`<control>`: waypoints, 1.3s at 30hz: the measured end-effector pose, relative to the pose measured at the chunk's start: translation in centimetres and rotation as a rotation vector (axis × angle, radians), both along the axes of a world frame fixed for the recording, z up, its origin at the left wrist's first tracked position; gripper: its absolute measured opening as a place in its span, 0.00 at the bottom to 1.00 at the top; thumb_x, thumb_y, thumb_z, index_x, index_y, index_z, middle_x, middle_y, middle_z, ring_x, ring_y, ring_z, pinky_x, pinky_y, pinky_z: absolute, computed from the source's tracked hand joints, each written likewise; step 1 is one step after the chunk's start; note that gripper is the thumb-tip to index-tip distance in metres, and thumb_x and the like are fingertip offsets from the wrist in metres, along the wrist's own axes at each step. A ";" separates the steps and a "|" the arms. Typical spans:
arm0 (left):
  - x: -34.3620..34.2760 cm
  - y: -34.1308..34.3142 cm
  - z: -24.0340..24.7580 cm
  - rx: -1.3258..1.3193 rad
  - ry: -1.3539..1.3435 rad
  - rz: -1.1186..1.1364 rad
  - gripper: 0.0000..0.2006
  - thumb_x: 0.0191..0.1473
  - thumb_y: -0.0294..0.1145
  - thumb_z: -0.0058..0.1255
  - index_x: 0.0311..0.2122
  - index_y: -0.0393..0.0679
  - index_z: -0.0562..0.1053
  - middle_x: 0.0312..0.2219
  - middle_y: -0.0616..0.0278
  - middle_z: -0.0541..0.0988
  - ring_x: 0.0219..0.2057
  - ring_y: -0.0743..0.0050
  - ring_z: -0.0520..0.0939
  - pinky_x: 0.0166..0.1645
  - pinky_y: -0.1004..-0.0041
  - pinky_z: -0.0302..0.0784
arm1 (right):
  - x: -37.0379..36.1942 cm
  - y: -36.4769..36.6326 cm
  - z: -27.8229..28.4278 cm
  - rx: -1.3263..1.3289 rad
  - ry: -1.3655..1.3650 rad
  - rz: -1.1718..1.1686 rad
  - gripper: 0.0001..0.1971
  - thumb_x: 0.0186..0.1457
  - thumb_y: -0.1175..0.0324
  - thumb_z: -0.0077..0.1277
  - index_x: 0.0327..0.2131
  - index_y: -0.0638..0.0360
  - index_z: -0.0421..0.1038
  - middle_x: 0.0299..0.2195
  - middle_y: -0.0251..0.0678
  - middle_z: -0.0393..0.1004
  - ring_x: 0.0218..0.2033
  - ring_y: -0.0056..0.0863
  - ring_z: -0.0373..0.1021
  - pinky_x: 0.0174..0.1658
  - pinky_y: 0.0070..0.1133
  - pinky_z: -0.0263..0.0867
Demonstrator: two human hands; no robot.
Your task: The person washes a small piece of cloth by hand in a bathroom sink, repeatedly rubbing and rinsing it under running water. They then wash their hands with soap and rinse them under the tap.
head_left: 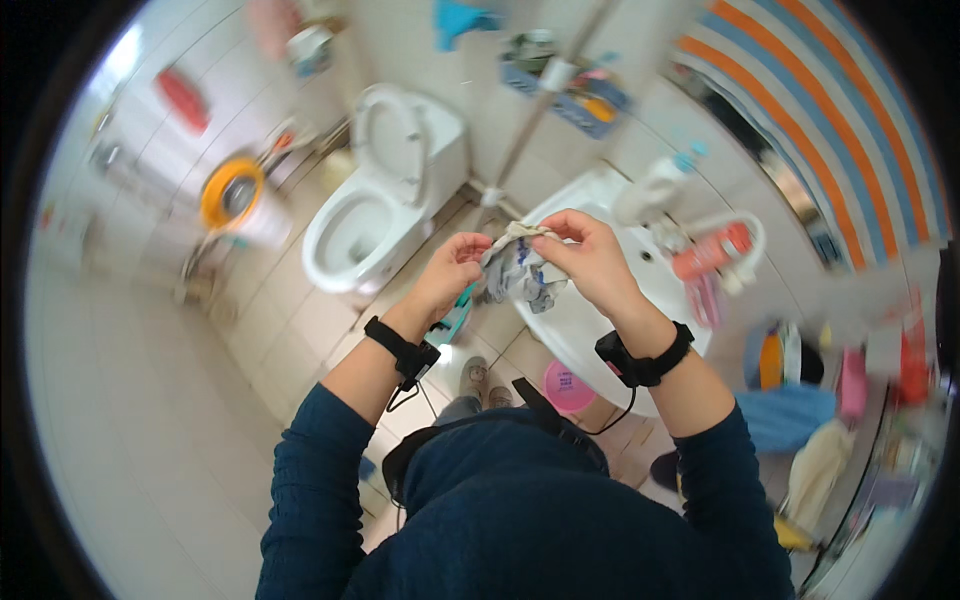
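Observation:
A small, crumpled piece of cloth, grey and cream with dark blue patches, hangs between my hands; its exact kind I cannot make out. My left hand pinches its left upper edge. On the other side my right hand grips the cream upper edge between thumb and fingers. Both hands are held up by the left rim of the white washbasin, and the cloth's lower folds overlap that rim in the picture. Each wrist wears a black strap with a small box.
Left of my hands stands a white toilet, lid raised. An orange-rimmed bin is farther left. On the basin's right side are a red bottle and a white pump bottle. A pink tub sits on the floor below.

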State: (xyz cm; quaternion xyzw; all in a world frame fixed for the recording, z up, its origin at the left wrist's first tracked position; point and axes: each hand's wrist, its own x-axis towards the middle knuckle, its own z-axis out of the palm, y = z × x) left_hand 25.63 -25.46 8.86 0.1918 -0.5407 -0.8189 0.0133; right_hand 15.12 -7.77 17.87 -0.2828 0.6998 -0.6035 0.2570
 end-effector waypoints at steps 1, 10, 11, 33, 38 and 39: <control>1.5 -0.4 -0.9 -0.067 -0.053 0.111 0.17 0.44 0.18 0.43 0.43 0.40 0.67 0.36 0.66 0.71 0.37 0.80 0.71 0.38 0.81 0.67 | 0.3 -0.9 0.0 0.002 -0.023 0.054 0.09 0.47 0.71 0.54 0.32 0.64 0.71 0.27 0.31 0.72 0.27 0.15 0.67 0.31 0.14 0.63; 19.3 -2.4 -2.9 -0.174 -0.394 0.678 0.11 0.54 0.41 0.47 0.33 0.46 0.74 0.31 0.72 0.74 0.36 0.84 0.70 0.40 0.76 0.65 | 7.3 -11.5 -2.9 0.124 0.192 0.383 0.08 0.44 0.70 0.57 0.26 0.64 0.71 0.19 0.30 0.70 0.20 0.15 0.63 0.24 0.16 0.58; 20.7 -2.5 -2.7 -0.166 -0.394 0.750 0.11 0.55 0.42 0.46 0.33 0.46 0.75 0.31 0.71 0.75 0.35 0.83 0.71 0.39 0.76 0.65 | 8.3 -12.7 -2.8 0.141 0.301 0.385 0.08 0.42 0.69 0.58 0.25 0.65 0.72 0.17 0.33 0.69 0.18 0.18 0.63 0.23 0.19 0.59; 44.0 -14.6 -3.1 -0.167 -0.376 1.035 0.14 0.57 0.42 0.39 0.37 0.46 0.74 0.34 0.71 0.75 0.39 0.83 0.71 0.44 0.74 0.63 | 24.1 -39.5 -9.2 0.210 1.088 0.565 0.04 0.37 0.71 0.55 0.21 0.59 0.73 0.23 0.46 0.73 0.28 0.45 0.70 0.35 0.33 0.67; 45.8 -16.7 -3.7 -0.147 -0.399 0.957 0.14 0.57 0.42 0.39 0.37 0.47 0.75 0.34 0.71 0.75 0.39 0.83 0.70 0.43 0.75 0.64 | 29.2 -41.7 -9.9 0.352 1.028 0.670 0.05 0.40 0.73 0.49 0.23 0.60 0.74 0.24 0.47 0.73 0.29 0.44 0.71 0.34 0.30 0.67; 46.2 -16.5 -3.8 -0.126 -0.399 0.970 0.14 0.57 0.42 0.39 0.37 0.47 0.75 0.34 0.71 0.75 0.39 0.83 0.71 0.43 0.75 0.64 | 29.8 -41.7 -9.8 0.287 0.998 0.733 0.04 0.41 0.73 0.49 0.23 0.61 0.73 0.23 0.48 0.73 0.29 0.45 0.70 0.33 0.32 0.67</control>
